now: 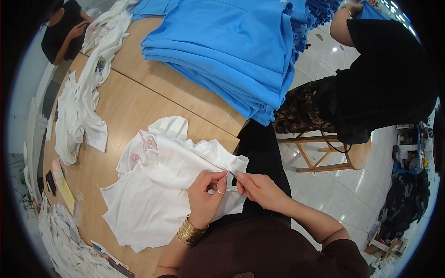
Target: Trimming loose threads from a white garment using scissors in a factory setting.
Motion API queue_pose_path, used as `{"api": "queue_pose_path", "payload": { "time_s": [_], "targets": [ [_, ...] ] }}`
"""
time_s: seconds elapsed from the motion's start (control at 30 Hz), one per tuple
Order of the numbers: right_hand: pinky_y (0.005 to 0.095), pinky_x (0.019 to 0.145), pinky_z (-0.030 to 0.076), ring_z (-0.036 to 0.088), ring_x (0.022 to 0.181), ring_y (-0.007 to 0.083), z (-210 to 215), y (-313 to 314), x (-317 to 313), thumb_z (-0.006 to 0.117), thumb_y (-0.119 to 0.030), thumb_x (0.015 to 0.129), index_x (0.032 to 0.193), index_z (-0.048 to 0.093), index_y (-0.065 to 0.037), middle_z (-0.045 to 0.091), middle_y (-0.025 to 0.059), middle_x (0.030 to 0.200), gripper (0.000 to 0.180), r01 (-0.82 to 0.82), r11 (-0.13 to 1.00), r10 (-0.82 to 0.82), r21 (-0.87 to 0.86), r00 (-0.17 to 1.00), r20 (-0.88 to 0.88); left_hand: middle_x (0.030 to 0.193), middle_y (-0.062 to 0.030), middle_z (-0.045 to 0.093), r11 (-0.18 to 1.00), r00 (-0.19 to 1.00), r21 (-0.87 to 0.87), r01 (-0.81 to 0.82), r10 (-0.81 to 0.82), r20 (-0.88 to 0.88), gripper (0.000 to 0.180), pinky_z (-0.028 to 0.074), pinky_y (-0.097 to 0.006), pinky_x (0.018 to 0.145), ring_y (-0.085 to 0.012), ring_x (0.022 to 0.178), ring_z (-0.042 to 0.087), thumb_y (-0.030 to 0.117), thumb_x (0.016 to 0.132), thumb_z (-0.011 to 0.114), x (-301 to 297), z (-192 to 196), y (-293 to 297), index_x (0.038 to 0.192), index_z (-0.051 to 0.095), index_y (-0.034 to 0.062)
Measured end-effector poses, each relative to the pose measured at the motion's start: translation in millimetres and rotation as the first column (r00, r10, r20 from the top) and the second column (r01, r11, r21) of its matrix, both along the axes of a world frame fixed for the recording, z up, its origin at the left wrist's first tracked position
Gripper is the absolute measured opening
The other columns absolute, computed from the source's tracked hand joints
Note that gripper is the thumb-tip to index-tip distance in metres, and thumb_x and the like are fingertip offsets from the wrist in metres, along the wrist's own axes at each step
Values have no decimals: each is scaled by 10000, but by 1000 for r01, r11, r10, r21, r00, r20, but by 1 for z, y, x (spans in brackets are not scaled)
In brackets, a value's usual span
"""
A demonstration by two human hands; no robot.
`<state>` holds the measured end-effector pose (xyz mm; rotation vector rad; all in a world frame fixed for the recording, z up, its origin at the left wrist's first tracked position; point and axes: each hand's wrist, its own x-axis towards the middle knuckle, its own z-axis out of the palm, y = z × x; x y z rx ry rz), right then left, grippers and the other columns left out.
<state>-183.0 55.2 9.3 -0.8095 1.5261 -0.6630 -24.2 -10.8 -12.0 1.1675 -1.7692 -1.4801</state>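
A white garment (pixel 153 194) with pink swirling embroidery lies spread over the near table edge, its right part close to my lap. My left hand (pixel 206 192), with a gold ring and a wide gold bracelet, pinches the garment's edge between thumb and finger. Close beside it, my right hand (pixel 259 189) is closed around a small thin metal tool (pixel 232 174). Its tip points at my left fingertips. Most of the tool is hidden in my fingers, so I cannot tell its exact kind.
A tall stack of blue garments (pixel 218 65) covers the table's far right. White garments (pixel 76 116) lie along the left, above a dark phone-like object (pixel 51 183). A person in black (pixel 384 83) is by a wooden stool (pixel 359 150); another person (pixel 65 34) stands far left.
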Motion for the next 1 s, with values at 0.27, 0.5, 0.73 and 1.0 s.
{"api": "queue_pose_path", "payload": {
  "time_s": [0.27, 0.5, 0.73, 1.0],
  "targets": [
    [352, 548, 374, 432, 516, 220, 2, 0, 0, 334, -397, 986, 738, 547, 2, 451, 129, 557, 516, -5, 999, 6, 34, 1000, -9, 752, -35, 561, 999, 1000, -31, -9, 9, -9, 125, 421, -208, 547, -74, 581, 510, 12, 813, 647, -1, -1, 0, 938, 659, 12],
    [235, 452, 304, 345, 461, 64, -13, 0, 7, 326, -372, 1004, 731, 529, -41, 372, -24, 505, 475, 104, 990, -102, -98, 994, 28, 789, -17, 559, 999, 999, 22, 40, -40, 7, 96, 422, -195, 588, -57, 646, 520, 1, 827, 631, 1, 1, 2, 922, 646, -8],
    [231, 448, 290, 321, 456, 56, 2, 6, 5, 311, -366, 1007, 733, 521, -50, 359, -30, 498, 468, 88, 996, -85, -31, 993, 77, 790, -5, 548, 996, 1000, 82, 17, -15, -18, 106, 407, -184, 582, -48, 641, 503, -3, 840, 621, 3, -2, 2, 945, 641, -8],
    [241, 447, 289, 316, 450, 65, 0, 9, 5, 307, -367, 1007, 729, 519, -47, 337, -30, 484, 474, 49, 999, -49, 4, 998, 42, 773, -26, 567, 1000, 1000, 17, 3, -3, -9, 120, 424, -203, 568, -69, 606, 506, 15, 823, 636, 0, 1, 3, 943, 650, 15]
  ]
}}
